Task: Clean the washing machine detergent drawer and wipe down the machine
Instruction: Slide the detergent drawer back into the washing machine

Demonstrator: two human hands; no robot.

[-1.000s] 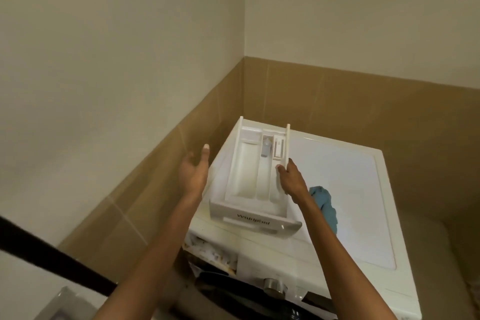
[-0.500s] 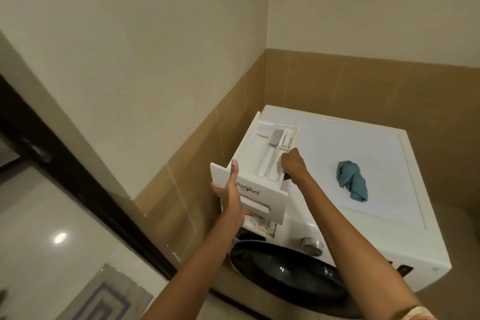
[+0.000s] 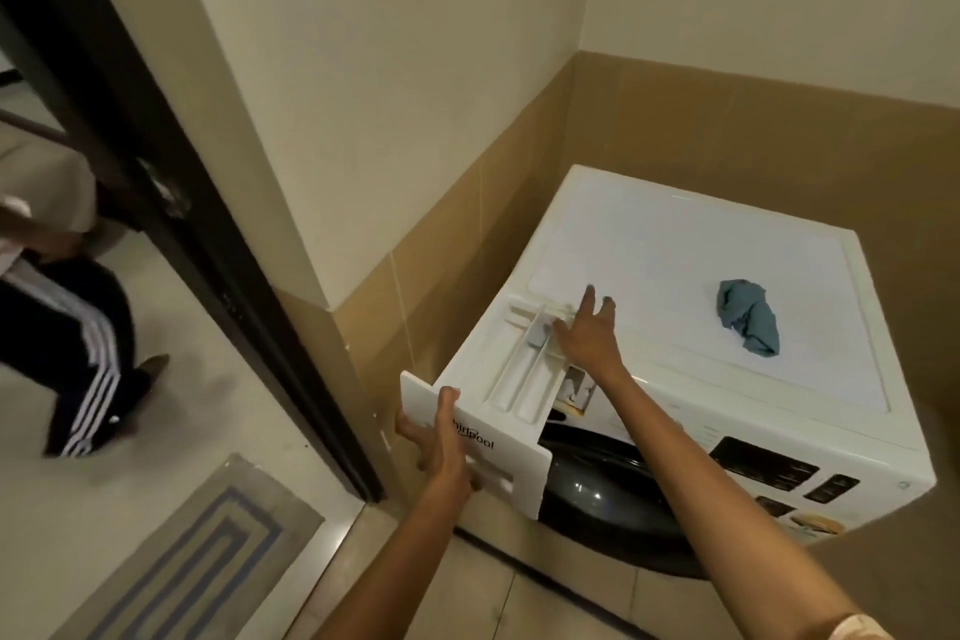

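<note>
Drawer (image 3: 483, 379) now lifted off the washing machine (image 3: 691, 276) top, where it lay a second ago, and carried out past the front corner. Left hand (image 3: 441, 447) clamped on its front panel; right hand (image 3: 587, 333) open, fingers spread, seemingly just resting on the rear edge. Blue cloth (image 3: 748, 322) left behind. Likely heading off to rinse.

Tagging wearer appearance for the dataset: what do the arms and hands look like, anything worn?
Both hands are bare: no gloves, rings or watch visible on the left hand or right hand. Forearms are uncovered. Only clothing seen is a light, pale pinkish patterned sleeve edge at the right upper arm, bottom corner of frame. Left sleeve is out of view.
</note>
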